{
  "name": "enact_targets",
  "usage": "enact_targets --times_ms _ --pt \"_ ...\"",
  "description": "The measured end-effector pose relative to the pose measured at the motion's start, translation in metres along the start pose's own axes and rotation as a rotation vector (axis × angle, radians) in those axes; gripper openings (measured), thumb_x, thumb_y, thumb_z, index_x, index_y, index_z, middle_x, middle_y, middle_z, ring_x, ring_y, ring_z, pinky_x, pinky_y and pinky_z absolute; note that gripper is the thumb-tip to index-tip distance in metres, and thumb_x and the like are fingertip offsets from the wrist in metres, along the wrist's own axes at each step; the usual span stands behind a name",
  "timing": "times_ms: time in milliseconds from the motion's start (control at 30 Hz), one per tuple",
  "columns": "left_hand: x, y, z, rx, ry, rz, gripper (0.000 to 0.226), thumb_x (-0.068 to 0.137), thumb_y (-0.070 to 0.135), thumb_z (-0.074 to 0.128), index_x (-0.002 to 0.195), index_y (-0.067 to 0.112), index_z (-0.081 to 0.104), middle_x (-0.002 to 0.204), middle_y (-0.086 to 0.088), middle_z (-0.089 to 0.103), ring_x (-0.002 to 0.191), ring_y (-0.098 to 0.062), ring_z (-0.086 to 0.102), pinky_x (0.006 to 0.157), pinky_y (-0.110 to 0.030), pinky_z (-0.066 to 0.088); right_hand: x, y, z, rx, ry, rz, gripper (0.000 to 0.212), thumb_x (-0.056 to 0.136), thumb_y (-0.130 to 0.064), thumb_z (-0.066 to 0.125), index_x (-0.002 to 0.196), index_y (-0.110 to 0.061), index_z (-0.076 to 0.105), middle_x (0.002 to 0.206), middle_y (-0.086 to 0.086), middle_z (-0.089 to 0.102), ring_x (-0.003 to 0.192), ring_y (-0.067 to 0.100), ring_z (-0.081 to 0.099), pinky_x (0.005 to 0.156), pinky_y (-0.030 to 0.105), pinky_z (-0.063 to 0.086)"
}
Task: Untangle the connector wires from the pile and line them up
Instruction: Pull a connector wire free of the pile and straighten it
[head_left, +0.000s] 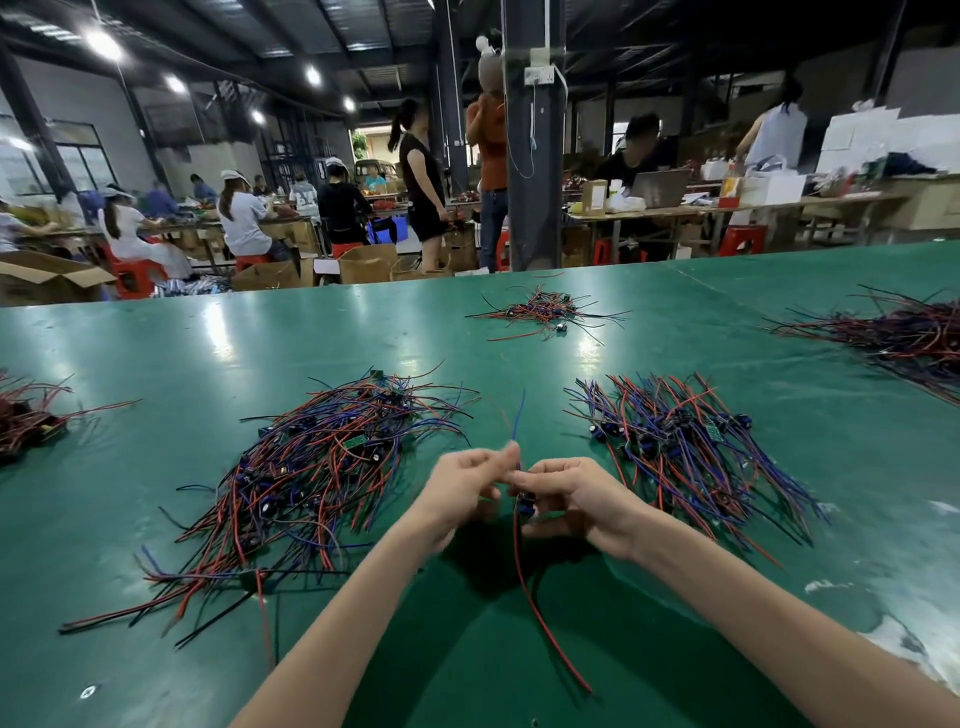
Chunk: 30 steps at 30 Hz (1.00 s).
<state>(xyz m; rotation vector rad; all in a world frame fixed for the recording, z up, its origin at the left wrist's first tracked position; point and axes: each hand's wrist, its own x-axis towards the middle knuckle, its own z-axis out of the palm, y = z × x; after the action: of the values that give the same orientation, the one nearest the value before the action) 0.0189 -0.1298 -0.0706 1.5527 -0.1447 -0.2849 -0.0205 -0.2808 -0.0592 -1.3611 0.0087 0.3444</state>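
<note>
A single connector wire (540, 613) hangs between my hands over the green table (467, 665). Its small blue part sits by my right fingers, a thin blue lead sticks up past my fingertips, and red and black leads trail down toward me. My left hand (465, 491) pinches the upper leads. My right hand (576, 501) grips the wire at its blue part. A big tangled pile (311, 473) of red, blue and black wires lies to the left of my hands. A more even bunch (685, 447) lies to the right.
A small wire pile (545, 312) lies farther back on the table, a large one (904, 332) at the far right, another (26, 415) at the left edge. Beyond the table's far edge stand a dark pillar (535, 156), seated workers, cardboard boxes and red stools.
</note>
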Motion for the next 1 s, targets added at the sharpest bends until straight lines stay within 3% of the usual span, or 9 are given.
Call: enact_targets --times_ms 67,167,333,667,833,1000 --pt "-0.004 -0.003 0.008 -0.03 -0.067 0.019 0.026 0.08 0.032 0.066 0.08 0.007 0.07 0.069 -0.008 0.064 0.056 -0.014 0.053 0.054 -0.024 0.043 0.002 0.002 -0.001 0.005 0.002 0.008 0.003 0.085 -0.005 0.064 0.082 -0.004 0.062 0.065 0.003 0.058 0.045 0.005 0.05 0.051 0.027 0.056" --pt "-0.005 -0.003 0.006 -0.006 -0.032 0.067 0.013 0.084 0.022 0.067 0.082 0.009 0.071 0.072 -0.007 0.062 0.061 -0.011 0.048 0.053 -0.018 0.038 0.003 0.003 -0.002 -0.022 0.001 0.01 0.001 0.084 -0.003 0.064 0.084 -0.003 0.065 0.067 0.004 0.055 0.045 0.005 0.048 0.051 0.027 0.056" --pt "-0.004 -0.005 0.004 -0.029 -0.007 0.062 0.004 0.083 0.015 0.07 0.083 0.012 0.068 0.073 -0.001 0.067 0.065 -0.011 0.055 0.057 -0.019 0.04 0.004 0.005 0.001 -0.069 0.006 -0.007 0.015 0.082 -0.002 0.067 0.07 -0.007 0.061 0.063 0.006 0.049 0.048 0.009 0.046 0.049 0.027 0.055" --pt "-0.001 -0.008 0.005 -0.056 0.008 0.144 0.008 0.082 0.008 0.07 0.078 0.013 0.065 0.065 0.001 0.069 0.055 -0.006 0.057 0.057 -0.019 0.041 0.002 0.005 0.003 -0.098 0.028 -0.01 0.006 0.086 -0.001 0.063 0.083 -0.002 0.058 0.064 0.008 0.046 0.043 0.007 0.047 0.049 0.026 0.055" --pt "0.004 -0.012 0.006 0.02 0.102 0.229 0.01 0.08 0.006 0.073 0.074 0.011 0.066 0.061 0.003 0.066 0.052 -0.001 0.054 0.05 -0.013 0.041 0.003 0.004 0.004 -0.125 0.086 -0.016 0.024 0.083 0.002 0.064 0.063 -0.005 0.053 0.059 0.01 0.046 0.044 0.01 0.048 0.046 0.025 0.054" --pt "0.014 -0.011 -0.009 0.041 0.296 0.293 0.015 0.078 0.005 0.075 0.068 0.012 0.066 0.058 0.006 0.065 0.055 -0.003 0.058 0.051 -0.018 0.048 0.002 0.006 0.006 -0.159 0.052 -0.03 0.03 0.08 0.004 0.065 0.055 -0.007 0.053 0.056 0.01 0.05 0.045 0.014 0.053 0.043 0.024 0.05"
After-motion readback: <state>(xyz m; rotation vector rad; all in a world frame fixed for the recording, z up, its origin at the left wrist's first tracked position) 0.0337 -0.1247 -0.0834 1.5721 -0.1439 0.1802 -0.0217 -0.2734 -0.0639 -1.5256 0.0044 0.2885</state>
